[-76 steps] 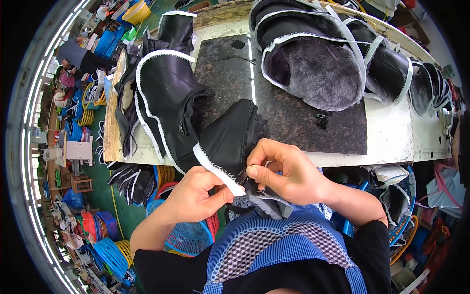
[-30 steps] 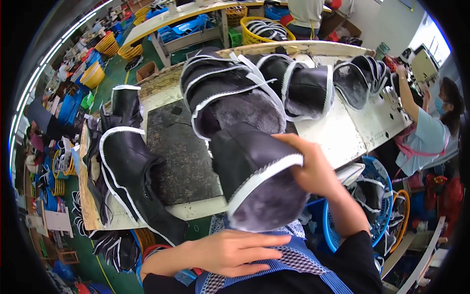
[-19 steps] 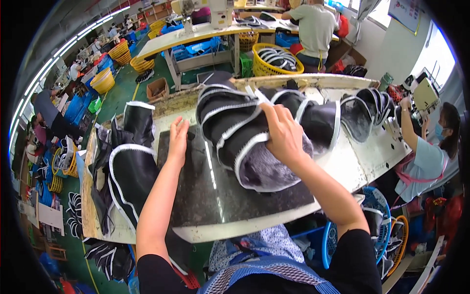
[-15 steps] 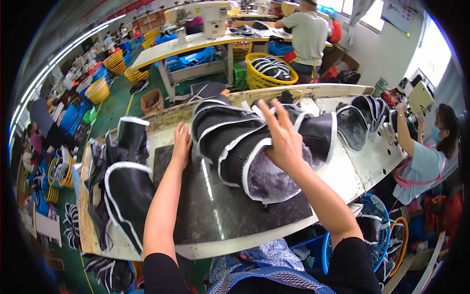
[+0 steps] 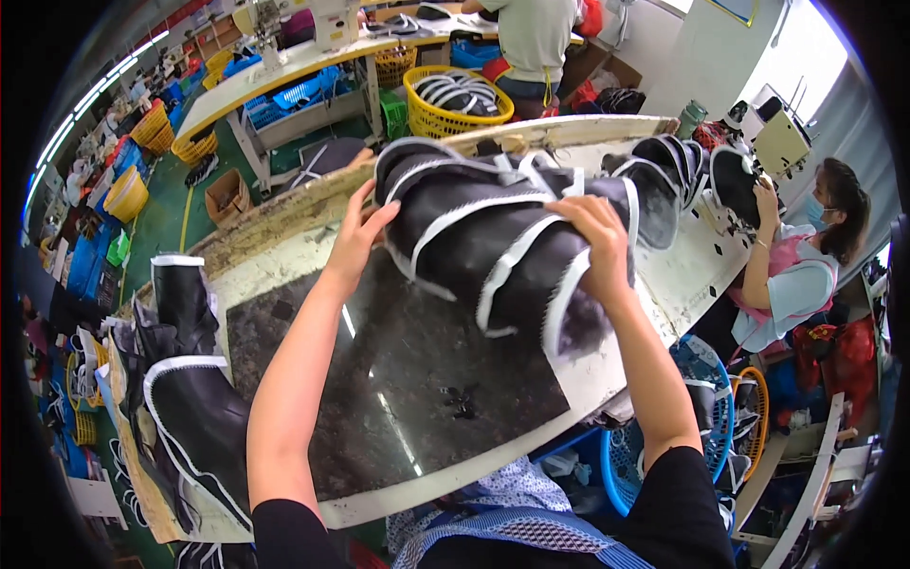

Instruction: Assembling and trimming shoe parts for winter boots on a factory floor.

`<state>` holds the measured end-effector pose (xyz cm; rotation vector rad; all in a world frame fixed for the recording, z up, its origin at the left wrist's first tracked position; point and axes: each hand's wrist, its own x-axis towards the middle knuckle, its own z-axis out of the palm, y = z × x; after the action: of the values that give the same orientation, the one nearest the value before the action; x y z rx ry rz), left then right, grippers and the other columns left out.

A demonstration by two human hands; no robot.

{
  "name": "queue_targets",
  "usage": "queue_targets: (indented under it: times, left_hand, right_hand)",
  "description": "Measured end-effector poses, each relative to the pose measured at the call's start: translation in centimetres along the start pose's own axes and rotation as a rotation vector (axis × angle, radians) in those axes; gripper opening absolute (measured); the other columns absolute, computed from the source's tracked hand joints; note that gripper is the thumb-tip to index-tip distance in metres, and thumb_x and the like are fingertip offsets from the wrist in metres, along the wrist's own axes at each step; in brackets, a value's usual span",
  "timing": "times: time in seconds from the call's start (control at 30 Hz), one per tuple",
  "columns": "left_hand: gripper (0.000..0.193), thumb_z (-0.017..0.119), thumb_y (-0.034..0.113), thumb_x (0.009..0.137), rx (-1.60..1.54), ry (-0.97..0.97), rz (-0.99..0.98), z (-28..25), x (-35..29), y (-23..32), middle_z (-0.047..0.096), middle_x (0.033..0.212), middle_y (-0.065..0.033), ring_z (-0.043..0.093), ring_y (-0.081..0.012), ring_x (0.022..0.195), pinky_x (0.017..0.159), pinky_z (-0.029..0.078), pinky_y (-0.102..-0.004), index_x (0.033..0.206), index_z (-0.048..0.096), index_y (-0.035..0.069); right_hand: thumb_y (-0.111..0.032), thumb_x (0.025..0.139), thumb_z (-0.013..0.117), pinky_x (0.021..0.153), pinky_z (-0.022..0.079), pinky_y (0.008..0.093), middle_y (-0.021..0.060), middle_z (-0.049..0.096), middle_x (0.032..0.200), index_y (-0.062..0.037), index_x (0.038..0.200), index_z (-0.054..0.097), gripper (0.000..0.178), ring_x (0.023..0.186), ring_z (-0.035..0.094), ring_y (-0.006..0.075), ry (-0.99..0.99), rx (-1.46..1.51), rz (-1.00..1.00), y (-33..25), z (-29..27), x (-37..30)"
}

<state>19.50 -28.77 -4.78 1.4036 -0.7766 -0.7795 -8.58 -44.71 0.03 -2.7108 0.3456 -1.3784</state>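
A row of nested black shoe uppers (image 5: 474, 242) with white stitched edging rests between my hands, over the far side of a dark slab (image 5: 379, 398) on the worktable. My left hand (image 5: 355, 237) grips the stack's left end, thumb over the edge and some fingers hidden behind. At the right end my right hand (image 5: 599, 242) clasps the nearest upper, fingers bent over its white edge; the thumb is out of sight. Grey fur lining (image 5: 583, 327) shows inside that upper. Further uppers with fur lining (image 5: 654, 199) stand just beyond, to the right.
More black uppers (image 5: 194, 408) lie at the table's left end. A raised wooden edge (image 5: 275, 213) borders the far side. A blue basket (image 5: 616, 465) stands below the right side. One co-worker (image 5: 791, 256) handles an upper at a machine on the right; another (image 5: 536, 43) sits beyond a yellow basket (image 5: 417, 109).
Both hands, open before, have closed on the stack's two ends. The stack has tilted, so less of the fur lining shows. My view has shifted to the right.
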Motion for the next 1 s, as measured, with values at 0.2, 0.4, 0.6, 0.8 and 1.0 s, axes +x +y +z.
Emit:
queue_targets:
  times: [0.2,0.4,0.6,0.8,1.0]
  left_hand:
    - [0.08,0.069,0.045,0.082,0.175,0.024,0.19,5.6,1.0,-2.6,0.04,0.14,-0.0209,0.035,-0.0318,0.133,0.109,0.029,-0.0387,0.14,0.035,0.0]
    - [0.072,0.067,0.044,0.083,0.532,0.128,0.213,2.7,0.4,-4.2,0.043,0.136,-0.0256,0.04,-0.0357,0.129,0.107,0.033,-0.0391,0.134,0.042,0.0]
    - [0.063,0.065,0.024,0.089,0.495,-0.021,0.109,0.0,-10.3,2.8,0.037,0.143,-0.0191,0.039,-0.0295,0.132,0.106,0.035,-0.0383,0.142,0.035,0.008]
    - [0.045,0.055,0.008,0.093,0.62,0.604,0.147,-11.3,-29.8,5.0,0.047,0.137,-0.0154,0.044,-0.024,0.129,0.108,0.033,-0.0368,0.135,0.042,-0.001]
    - [0.045,0.061,0.013,0.092,0.781,1.108,-0.017,-18.0,-45.9,-0.1,0.051,0.125,-0.0109,0.049,-0.0181,0.114,0.1,0.037,-0.0313,0.132,0.044,0.006]
  right_hand:
    - [-0.008,0.074,0.058,0.095,0.039,0.0389,0.0094,0.053,0.123,-0.0165,0.109,0.068,0.038,0.111,0.051,0.0296,0.033,-0.33,0.096,4.3,-1.2,-5.0]
    - [-0.007,0.08,0.057,0.104,0.034,0.0405,0.0195,0.042,0.135,-0.0098,0.135,0.046,0.056,0.123,0.043,0.0356,-0.078,-0.281,0.185,3.2,-2.4,-9.2]
    - [0.0,0.073,0.066,0.108,0.031,0.0411,0.0221,0.039,0.139,-0.0014,0.139,0.036,0.073,0.128,0.039,0.0379,-0.041,-0.218,0.201,1.7,-6.7,-10.9]
    - [0.0,0.072,0.064,0.091,0.044,0.0375,0.0156,0.058,0.118,0.0024,0.126,0.05,0.056,0.105,0.055,0.0277,0.088,0.134,0.149,-7.0,-8.0,-16.9]
    - [-0.028,0.07,0.078,0.106,0.03,0.0483,0.019,0.039,0.138,-0.0152,0.134,0.05,0.071,0.129,0.035,0.0394,-0.567,0.238,0.032,-17.1,2.5,-11.1]
